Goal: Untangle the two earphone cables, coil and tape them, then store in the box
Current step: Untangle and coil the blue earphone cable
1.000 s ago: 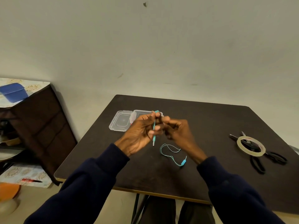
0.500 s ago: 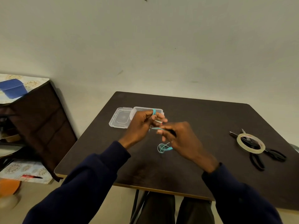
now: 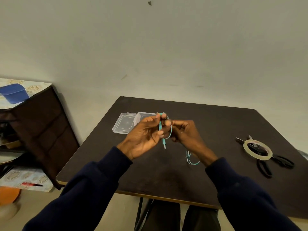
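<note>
Head view: a teal earphone cable point(image 3: 161, 129) is gripped by the left hand point(image 3: 143, 135) and pinched by the right hand point(image 3: 186, 135), held together above the tabletop point(image 3: 166, 177); the clear box point(image 3: 126, 122) is seen open toward the far left corner, the tape roll point(image 3: 257, 150) laid on scissors point(image 3: 266, 165) by the right edge

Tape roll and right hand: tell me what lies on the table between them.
Head view: only bare dark table lies between the right hand and the tape roll; the scissors lie under the roll.
</note>
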Tool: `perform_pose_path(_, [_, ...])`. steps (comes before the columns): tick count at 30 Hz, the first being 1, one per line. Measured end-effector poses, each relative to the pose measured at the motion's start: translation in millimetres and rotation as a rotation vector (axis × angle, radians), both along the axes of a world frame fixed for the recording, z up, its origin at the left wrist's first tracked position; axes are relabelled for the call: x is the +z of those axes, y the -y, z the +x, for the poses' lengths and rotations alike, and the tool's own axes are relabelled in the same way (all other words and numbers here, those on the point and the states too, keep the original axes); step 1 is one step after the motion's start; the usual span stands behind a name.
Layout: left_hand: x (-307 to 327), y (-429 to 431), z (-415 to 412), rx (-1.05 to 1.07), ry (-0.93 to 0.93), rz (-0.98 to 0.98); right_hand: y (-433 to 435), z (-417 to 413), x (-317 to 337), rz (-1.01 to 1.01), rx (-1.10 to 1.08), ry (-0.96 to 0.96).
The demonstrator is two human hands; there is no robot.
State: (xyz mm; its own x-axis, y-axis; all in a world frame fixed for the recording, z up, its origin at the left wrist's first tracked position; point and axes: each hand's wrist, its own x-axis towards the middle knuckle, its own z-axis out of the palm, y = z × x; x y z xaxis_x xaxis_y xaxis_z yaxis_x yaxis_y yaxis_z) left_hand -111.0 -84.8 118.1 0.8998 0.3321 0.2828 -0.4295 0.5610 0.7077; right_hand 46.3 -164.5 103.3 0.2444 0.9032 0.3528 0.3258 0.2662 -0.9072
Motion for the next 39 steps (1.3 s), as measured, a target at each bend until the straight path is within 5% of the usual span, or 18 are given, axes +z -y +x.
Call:
perform_pose_path(3, [7,-4,0,0.075,0.101,-0.082,6,-20,-16,-0.092,0.076,-0.029])
perform_pose_path(7, [2,-11,9,0.382,0.005,0.223,15,-32,-18,-0.127,0.179,-0.046])
perform_pose_path(11, [-19,-20,10,0.791,-0.2,0.808,26,-29,-5,-0.172,0.131,0.253])
perform_pose_path(16, [-38,-14,5,0.728,-0.434,0.97,29,-12,19,-0.039,-0.015,0.597])
perform_pose_path(23, [-22,6,5,0.261,-0.479,0.631,9,16,33,0.222,-0.1,0.814])
perform_pose_path(29, [-1,-3,-8,-0.082,-0.122,0.055,2,18,12,0.123,-0.073,0.363])
perform_pose_path(35, [19,-9,-6,0.139,-0.003,-0.061,14,-15,-25,-0.15,0.107,-0.133])
perform_pose_path(39, [12,-13,4,0.432,-0.026,0.119,25,-32,-31,-0.179,0.176,0.053])
